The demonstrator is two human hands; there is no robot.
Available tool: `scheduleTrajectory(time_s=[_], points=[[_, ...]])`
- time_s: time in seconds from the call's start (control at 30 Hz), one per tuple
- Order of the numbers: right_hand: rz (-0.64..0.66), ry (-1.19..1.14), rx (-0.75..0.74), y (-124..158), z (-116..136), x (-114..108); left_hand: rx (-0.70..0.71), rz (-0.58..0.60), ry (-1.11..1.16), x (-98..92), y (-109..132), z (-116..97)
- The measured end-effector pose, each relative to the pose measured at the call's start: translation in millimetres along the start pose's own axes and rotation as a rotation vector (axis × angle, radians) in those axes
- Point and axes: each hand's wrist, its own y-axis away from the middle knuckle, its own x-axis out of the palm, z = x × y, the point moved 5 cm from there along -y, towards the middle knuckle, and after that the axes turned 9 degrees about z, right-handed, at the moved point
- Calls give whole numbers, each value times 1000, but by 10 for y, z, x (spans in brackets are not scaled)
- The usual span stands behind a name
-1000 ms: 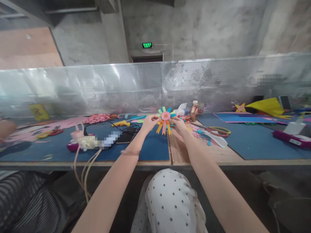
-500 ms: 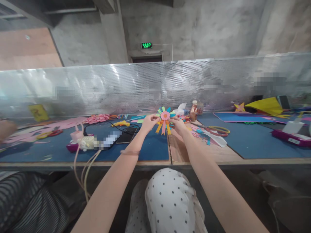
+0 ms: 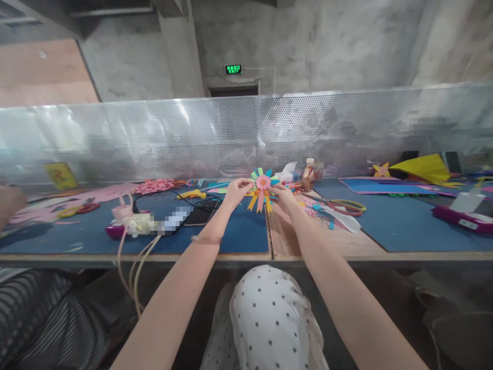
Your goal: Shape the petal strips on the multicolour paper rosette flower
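A paper rosette [image 3: 262,186] with a pink centre, green, blue and yellow petals and orange and pink tails is held up above the table. My left hand [image 3: 236,192] pinches its left edge. My right hand [image 3: 284,197] pinches its right edge. Both arms stretch forward over the table edge.
The blue mat [image 3: 239,231] holds a dark phone [image 3: 201,216], a yellow glue gun [image 3: 191,195] and cables. Scissors [image 3: 347,206], paper scraps and a small bottle [image 3: 307,176] lie to the right. A perforated metal screen [image 3: 192,133] runs behind. Another person's hand [image 3: 10,201] is at far left.
The rosette and both hands have stayed nearly in place, shifting slightly upward. The other person's hand at far left has moved a little.
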Motion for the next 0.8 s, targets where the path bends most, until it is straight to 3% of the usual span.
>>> scheduleTrajectory(time_s=[0.23,0.57,0.67,0.8], points=[[-161,-28,28,-37,-68,-146,23,-9,71,-18,-18,12],[-751,-142,-93,94,-25,-918,34,49,69,9,-24,51],[-777,-148,-88,126,-23,-989,22,57,71,17,-14,41],[-637,-141,-60,77,-4,-848,-2,62,96,21,-13,41]])
